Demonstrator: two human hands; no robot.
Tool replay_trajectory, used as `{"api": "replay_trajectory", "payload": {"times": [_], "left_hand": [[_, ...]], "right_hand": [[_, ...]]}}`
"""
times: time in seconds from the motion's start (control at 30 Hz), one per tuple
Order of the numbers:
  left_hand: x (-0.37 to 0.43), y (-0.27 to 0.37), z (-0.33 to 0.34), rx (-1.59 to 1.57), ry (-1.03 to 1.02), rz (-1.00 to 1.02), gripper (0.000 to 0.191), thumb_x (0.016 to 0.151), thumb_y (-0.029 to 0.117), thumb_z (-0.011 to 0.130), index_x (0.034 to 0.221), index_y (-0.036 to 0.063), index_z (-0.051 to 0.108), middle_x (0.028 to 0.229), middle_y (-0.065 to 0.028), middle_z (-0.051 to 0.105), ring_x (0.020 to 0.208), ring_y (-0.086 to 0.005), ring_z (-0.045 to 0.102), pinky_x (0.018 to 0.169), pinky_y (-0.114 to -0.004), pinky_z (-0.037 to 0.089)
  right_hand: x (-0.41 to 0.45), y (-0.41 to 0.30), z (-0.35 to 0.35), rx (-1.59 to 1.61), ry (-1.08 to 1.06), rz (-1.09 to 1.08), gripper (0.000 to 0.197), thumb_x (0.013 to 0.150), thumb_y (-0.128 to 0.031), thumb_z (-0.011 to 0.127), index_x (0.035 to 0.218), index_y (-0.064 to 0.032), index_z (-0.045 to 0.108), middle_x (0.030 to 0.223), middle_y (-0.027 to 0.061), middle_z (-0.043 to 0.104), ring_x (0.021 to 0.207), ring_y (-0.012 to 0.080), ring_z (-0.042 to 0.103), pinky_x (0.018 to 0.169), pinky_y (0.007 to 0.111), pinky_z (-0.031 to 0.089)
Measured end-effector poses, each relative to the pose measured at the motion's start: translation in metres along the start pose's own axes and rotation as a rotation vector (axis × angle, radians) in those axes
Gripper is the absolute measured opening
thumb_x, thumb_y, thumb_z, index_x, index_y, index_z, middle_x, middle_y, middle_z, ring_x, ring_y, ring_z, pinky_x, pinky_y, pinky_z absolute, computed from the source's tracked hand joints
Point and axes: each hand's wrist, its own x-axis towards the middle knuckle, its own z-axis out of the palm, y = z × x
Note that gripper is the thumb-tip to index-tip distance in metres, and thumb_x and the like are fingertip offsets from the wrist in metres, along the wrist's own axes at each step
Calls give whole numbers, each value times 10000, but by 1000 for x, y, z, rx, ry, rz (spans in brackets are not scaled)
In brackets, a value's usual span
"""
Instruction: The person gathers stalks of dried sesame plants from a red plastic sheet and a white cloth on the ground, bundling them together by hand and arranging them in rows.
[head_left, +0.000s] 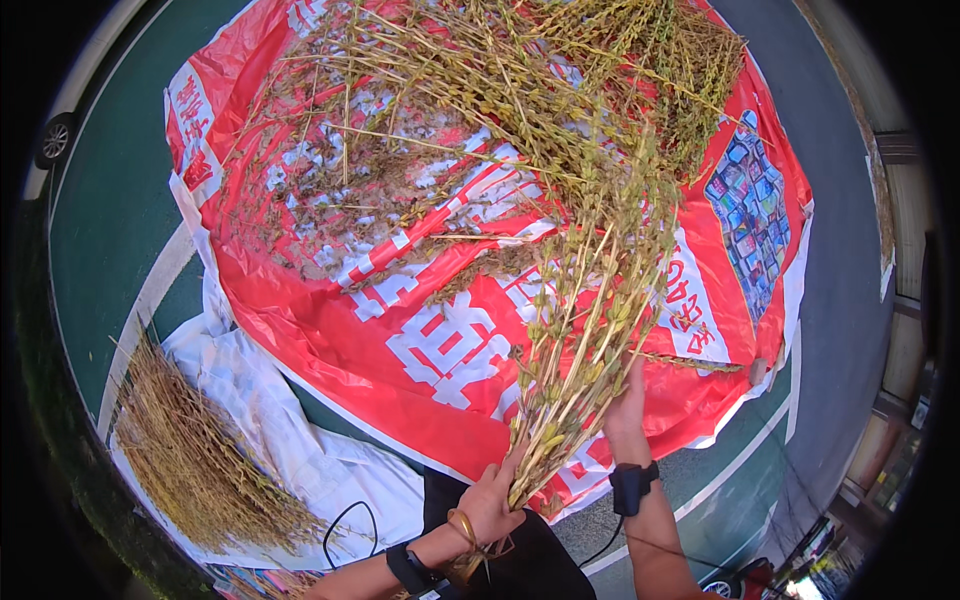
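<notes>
A long bundle of dried, pod-bearing stalks (592, 322), which look like sesame, slants up and away from me. My left hand (491, 499) grips its lower, cut ends near my lap. Higher up, my right hand (626, 409) holds the bundle's right side, its fingers partly hidden behind the stems. Beneath the bundle spreads a red and white printed plastic sheet (450, 420), creased and bearing large writing. The bundle's far end overlaps a loose heap of similar stalks (510, 97), so where one stops and the other starts is hard to tell.
Crumbled plant debris (322, 217) covers the sheet's left part. Thinner, browner stalks (202, 450) lie on a white sheet (337, 461) at lower left. Green pavement (120, 187) with white lines surrounds the sheets. A car wheel (55, 140) shows at the far left.
</notes>
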Motion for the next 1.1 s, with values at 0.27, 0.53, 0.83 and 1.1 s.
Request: {"api": "replay_trajectory", "payload": {"times": [0.27,0.53,0.83,1.1], "left_hand": [[-27,25,-5,72,-31,-68,938,628,115,641,1377,204,83,954,-209,454,796,-392,539,717,-414,461],[-89,68,4,154,-51,-42,934,612,131,644,1372,161,102,925,-217,552,876,-347,572,740,-379,469],[-119,76,7,-125,-41,220,913,613,11,632,1358,51,105,1114,-109,512,958,-188,546,776,-304,471],[-143,96,40,-132,-90,327,926,619,83,634,1366,88,87,777,-125,594,599,-177,595,467,-303,480]], "right_hand": [[28,-64,-58,-152,-152,-40,787,809,-592,453,1382,-163,125,1343,105,315,1186,263,353,909,440,317],[-162,-309,-278,-290,37,-209,642,842,-478,503,1314,-99,288,1341,128,328,1185,282,364,941,400,303],[-571,-525,-223,-254,218,-1021,450,891,-258,458,1258,-15,362,1286,162,399,1165,267,403,949,364,354],[-441,-276,-26,-572,-599,-575,465,878,-294,466,1249,-30,372,1276,150,407,1160,259,404,946,359,352]]}}
